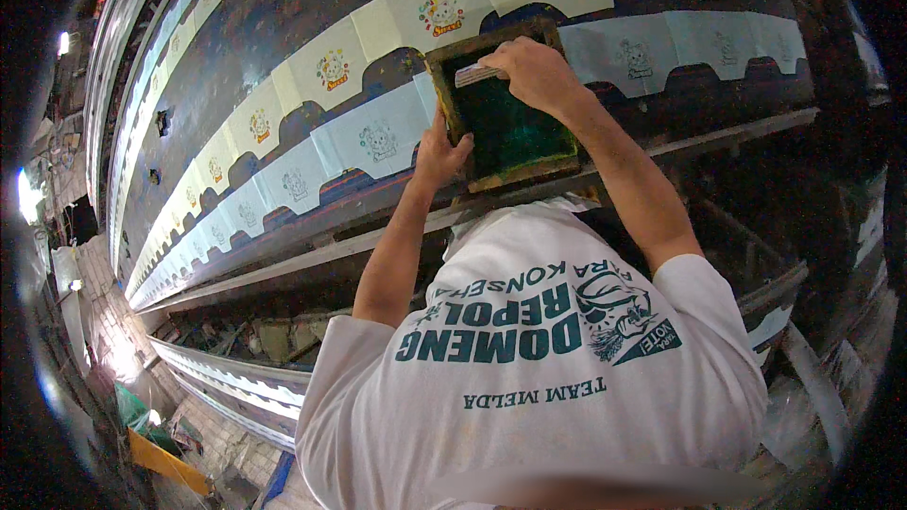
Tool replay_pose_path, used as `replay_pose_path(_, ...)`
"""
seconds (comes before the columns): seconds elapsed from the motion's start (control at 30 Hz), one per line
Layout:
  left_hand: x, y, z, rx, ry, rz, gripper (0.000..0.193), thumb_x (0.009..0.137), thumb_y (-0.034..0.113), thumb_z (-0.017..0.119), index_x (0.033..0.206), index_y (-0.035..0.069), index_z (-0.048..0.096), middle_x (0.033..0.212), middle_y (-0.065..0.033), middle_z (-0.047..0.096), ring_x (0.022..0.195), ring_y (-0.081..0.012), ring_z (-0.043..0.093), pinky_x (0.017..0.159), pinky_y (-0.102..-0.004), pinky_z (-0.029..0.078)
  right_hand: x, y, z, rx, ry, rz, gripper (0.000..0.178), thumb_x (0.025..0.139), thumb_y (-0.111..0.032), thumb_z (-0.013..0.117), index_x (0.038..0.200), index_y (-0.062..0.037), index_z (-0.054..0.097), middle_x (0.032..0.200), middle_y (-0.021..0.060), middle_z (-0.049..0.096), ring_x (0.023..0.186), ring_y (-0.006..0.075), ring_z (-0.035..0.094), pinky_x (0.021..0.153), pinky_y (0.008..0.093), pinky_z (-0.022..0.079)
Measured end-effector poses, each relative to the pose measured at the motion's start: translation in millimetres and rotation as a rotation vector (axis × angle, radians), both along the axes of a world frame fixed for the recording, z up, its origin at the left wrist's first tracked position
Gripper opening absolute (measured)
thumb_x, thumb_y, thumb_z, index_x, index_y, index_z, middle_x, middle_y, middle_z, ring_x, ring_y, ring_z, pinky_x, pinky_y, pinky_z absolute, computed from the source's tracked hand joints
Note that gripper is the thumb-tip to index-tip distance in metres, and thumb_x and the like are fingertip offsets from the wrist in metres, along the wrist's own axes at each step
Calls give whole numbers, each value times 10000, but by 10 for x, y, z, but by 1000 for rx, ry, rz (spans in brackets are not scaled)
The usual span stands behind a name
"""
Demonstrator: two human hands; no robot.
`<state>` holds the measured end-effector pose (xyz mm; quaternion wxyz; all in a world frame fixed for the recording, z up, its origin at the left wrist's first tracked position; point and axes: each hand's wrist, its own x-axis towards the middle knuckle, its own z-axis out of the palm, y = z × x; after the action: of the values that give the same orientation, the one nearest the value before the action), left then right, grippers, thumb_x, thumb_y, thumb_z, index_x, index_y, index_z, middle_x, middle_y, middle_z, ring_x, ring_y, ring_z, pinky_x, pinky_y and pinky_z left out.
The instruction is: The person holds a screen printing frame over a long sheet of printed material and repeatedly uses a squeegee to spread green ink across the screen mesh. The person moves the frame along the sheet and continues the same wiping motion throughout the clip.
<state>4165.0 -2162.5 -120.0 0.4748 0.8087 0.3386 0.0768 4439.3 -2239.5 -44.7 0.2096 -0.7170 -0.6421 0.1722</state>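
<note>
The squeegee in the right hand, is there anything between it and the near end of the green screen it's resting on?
Nothing visible does. The right hand holds the squeegee at the far end of the wooden-framed screen, and the green mesh toward the near edge lies bare. The left hand grips the frame's left side, outside the mesh.

The person wears a white T-shirt [539,387] with short sleeves. The sleeves end above the elbows, so both forearms are bare. On the chest there is a print in dark green: several lines of big and small letters, and next to them a small drawing with a slanted banner. The left hand [439,156] and the right hand [534,71] are bare, with no gloves, rings or watch visible.
</note>
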Motion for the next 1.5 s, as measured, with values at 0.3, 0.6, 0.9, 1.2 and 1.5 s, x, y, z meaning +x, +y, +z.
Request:
replay_pose_path(0.3,42,-29,77,-2,35,12,1024,915,251,726,1712,-12,139,1253,-347,720,1044,-562,712,943,-578,577,-536,-917,73,35,5,52,438,862,-7,659,1256,-156,779,1208,110,756,1169,352,682,1060,452,557)
replay_pose_path(0.6,28,4,-87,28,6,-5,1070,913,277,737,1703,-57,97,1168,-396,713,963,-584,714,889,-589,584,-216,-557,197,-10,86,-30,522,866,111,596,1291,-124,785,1286,144,760,1214,355,684,1079,451,552)
replay_pose_path(0.9,19,-8,-99,-3,-30,-9,1113,920,310,761,1703,-54,59,942,-377,735,844,-578,717,814,-620,582,-26,-297,73,-116,91,-128,514,870,120,562,1282,-100,776,1287,166,762,1221,406,684,1075,470,541)
replay_pose_path(1.2,43,-16,-31,-29,-39,9,1094,916,289,755,1705,-50,77,987,-356,748,887,-567,724,846,-596,592,-652,-1139,93,-92,-21,-109,529,848,54,622,1321,-140,757,1343,105,726,1277,357,648,1119,453,539)
replay_pose_path(1.5,82,-57,128,-51,111,16,1081,917,246,733,1712,-41,59,945,-328,755,852,-545,727,814,-581,594,-556,-1227,132,-36,-34,-55,536,824,38,653,1324,-127,751,1334,107,717,1273,334,642,1128,435,527)
